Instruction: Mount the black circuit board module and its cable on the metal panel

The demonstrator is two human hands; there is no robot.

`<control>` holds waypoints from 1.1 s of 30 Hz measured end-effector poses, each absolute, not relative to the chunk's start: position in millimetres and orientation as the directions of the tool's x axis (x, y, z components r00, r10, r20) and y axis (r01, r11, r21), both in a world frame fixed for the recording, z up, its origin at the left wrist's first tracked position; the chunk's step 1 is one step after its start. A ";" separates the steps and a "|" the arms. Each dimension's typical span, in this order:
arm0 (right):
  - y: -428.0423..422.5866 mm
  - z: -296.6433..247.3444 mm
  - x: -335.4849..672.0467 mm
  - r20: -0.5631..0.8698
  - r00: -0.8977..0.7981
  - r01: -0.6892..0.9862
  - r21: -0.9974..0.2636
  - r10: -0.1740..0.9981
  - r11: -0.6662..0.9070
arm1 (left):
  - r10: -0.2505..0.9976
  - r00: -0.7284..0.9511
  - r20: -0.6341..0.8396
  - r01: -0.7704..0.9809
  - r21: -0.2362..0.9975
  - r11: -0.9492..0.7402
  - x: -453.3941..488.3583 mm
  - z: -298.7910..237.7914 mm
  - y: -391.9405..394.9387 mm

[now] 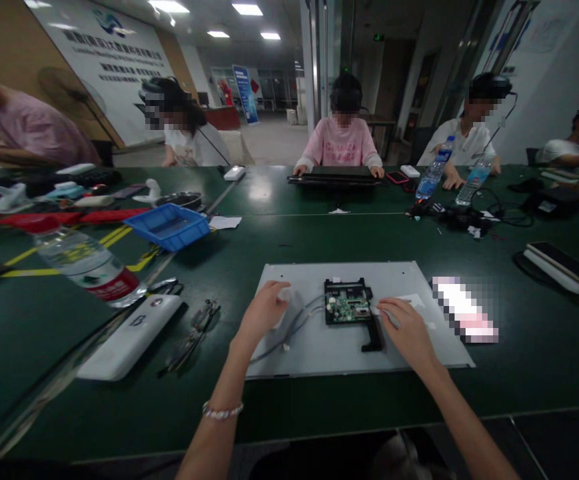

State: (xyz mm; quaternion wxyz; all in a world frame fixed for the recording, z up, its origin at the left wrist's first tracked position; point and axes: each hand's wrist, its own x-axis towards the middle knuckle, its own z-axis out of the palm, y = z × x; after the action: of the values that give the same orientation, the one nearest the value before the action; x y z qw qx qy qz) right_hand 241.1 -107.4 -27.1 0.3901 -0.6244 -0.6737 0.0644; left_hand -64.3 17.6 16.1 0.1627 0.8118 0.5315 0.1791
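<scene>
A pale flat panel (299,363) lies before me. On it rests a green circuit board (349,309) in a black bracket (372,337). Grey cables (296,325) run from the board's left side towards the panel's lower left. Over the panel's left part hovers my left hand (265,308), fingers curved and apart, with a whitish patch beneath it. My right hand (405,325) is at the bracket's right edge, its fingers loosely bent and spread. A small whitish bit shows by its fingertips; whether they touch it I cannot tell.
Left of the panel lie eyeglasses (192,337), a white power bank (132,339) and a tilted water bottle (92,267). Farther back is a blue tray (169,227). A blurred phone-shaped object (464,310) lies right. Across the table, a person in pink (342,143) holds a dark panel.
</scene>
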 end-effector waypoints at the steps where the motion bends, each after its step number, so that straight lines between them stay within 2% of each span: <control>1: -107.3 -26.5 240.4 0.454 0.077 0.792 -0.568 0.888 0.221 | 0.920 0.375 0.111 0.803 0.457 -0.382 -65.0 13.5 18.4; 7: -108.6 -14.0 232.9 0.495 0.052 0.775 -0.567 0.867 0.278 | 0.927 0.332 0.175 0.803 0.462 -0.375 -64.6 12.8 18.1; 11: -112.1 -0.4 216.5 0.513 -0.026 0.733 -0.574 0.858 0.365 | 0.951 0.239 0.195 0.699 0.646 -0.308 -69.1 24.1 19.2; 14: -110.9 8.0 200.1 0.511 -0.114 0.706 -0.562 0.852 0.432 | 0.970 0.212 0.115 0.565 0.796 -0.218 -71.8 35.8 16.7; 16: -107.5 12.8 190.0 0.517 -0.144 0.695 -0.554 0.844 0.458 | 0.972 0.223 0.076 0.515 0.837 -0.184 -69.9 40.4 13.7; 19: -101.0 19.8 176.9 0.518 -0.196 0.693 -0.528 0.833 0.492 | 0.960 0.270 0.069 0.544 0.812 -0.211 -60.5 38.1 10.0; 24: -96.4 25.6 152.8 0.487 -0.377 0.686 -0.424 0.788 0.591 | 0.947 0.313 0.076 0.669 0.690 -0.277 -42.8 19.1 8.0; 30: -98.5 5.4 126.6 0.416 -0.572 0.665 -0.269 0.707 0.697 | 0.942 0.315 0.120 0.742 0.587 -0.323 -40.5 7.2 4.1; 33: -100.6 -4.3 122.5 0.362 -0.598 0.677 -0.249 0.715 0.692 | 0.941 0.310 0.138 0.764 0.553 -0.333 -40.6 7.6 0.5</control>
State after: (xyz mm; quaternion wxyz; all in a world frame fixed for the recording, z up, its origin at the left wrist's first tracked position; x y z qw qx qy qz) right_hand 122.5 -100.6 -4.3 0.2216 -0.3898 -0.8928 0.0427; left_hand -40.6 0.5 7.6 0.1969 0.7850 0.5429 0.2242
